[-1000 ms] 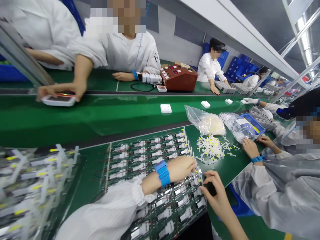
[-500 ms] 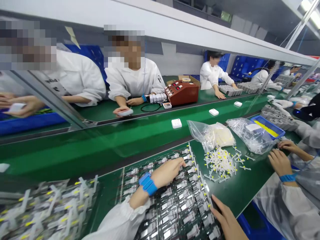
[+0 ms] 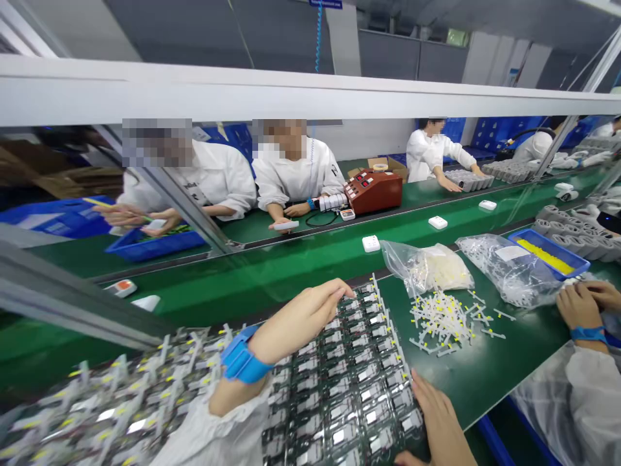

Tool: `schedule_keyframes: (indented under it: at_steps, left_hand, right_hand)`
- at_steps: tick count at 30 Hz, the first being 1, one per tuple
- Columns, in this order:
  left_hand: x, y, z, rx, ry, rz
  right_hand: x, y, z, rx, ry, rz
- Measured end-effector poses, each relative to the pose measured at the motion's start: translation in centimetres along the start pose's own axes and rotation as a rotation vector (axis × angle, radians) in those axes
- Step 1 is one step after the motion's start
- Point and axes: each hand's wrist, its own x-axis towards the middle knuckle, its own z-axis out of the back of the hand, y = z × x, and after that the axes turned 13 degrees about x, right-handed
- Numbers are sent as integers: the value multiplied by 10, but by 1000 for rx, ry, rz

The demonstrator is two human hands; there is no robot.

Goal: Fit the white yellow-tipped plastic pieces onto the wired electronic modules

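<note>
My left hand, with a blue band at the wrist, reaches across the far side of a clear plastic tray. Its fingers are pressed together and bent down at the tray's far edge; their tips are partly hidden. Rows of small white parts with thin wires fill the compartments. At the near right corner my right hand has its fingers along the tray's side and its thumb at the near edge. White sticks with yellow pieces lie heaped to the right of the tray.
Another tray of white sticks and parts lies at left. Two plastic bags and a blue bin of yellow pieces stand at right. A co-worker's hands are nearby. White devices sit on the green conveyor; a metal post rises at left.
The view has swung left. My left hand has gone from over the parts to the tray's far edge, fingers closer together. The tray seems shifted left, and my right thumb now shows.
</note>
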Motion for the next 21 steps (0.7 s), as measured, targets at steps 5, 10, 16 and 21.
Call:
schedule_keyframes:
  at_steps: [5, 10, 16, 21]
  left_hand:
    - [-50, -16, -3, 22, -106, 4]
    - [-111, -29, -20, -6, -177, 18]
    - [-168, -42, -57, -33, -254, 26]
    - [-198, -32, -82, -9, -277, 73]
  right_hand:
    - [3, 10, 9, 77, -7, -79]
    - [6, 10, 11, 144, -5, -108]
    - [19, 3, 25, 416, 23, -161]
    - [22, -29, 47, 482, -140, -221]
